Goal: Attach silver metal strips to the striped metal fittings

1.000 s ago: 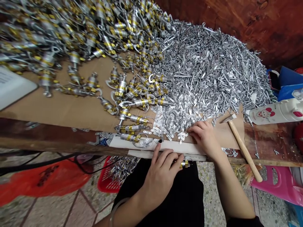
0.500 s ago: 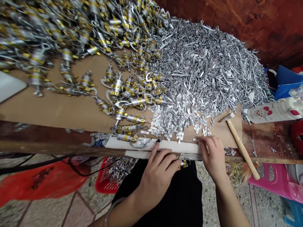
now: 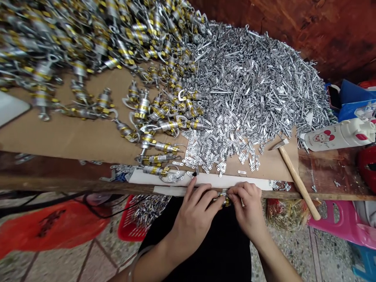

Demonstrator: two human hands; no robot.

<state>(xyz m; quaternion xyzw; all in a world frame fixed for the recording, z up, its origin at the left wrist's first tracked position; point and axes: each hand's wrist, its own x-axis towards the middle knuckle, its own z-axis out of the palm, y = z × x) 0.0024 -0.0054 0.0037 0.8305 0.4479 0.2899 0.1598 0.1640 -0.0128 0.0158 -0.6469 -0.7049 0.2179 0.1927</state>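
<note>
At the bench's front edge, my left hand (image 3: 196,215) is closed on a silver-and-yellow metal fitting (image 3: 227,201), mostly hidden by the fingers. Its index fingertip rests by a small black knob (image 3: 194,174) on the white strip (image 3: 235,182). My right hand (image 3: 249,203) pinches at the fitting's right end; a small flat metal plate (image 3: 223,194) seems to lie between the two hands, though the fingertips cover most of it. Beyond them, one loose holed plate (image 3: 241,172) lies on the brown cardboard (image 3: 264,168).
Finished-looking silver-and-yellow fittings (image 3: 143,105) are heaped at left, and a pile of small metal parts (image 3: 252,86) at right. A wooden-handled hammer (image 3: 298,178) overhangs the front edge. A white bottle (image 3: 335,137) lies farther right. Below stands a red basket (image 3: 126,231).
My right hand has moved left from the white strip's right part to the fitting, closing in beside my left hand. The left hand has stayed nearly in place.
</note>
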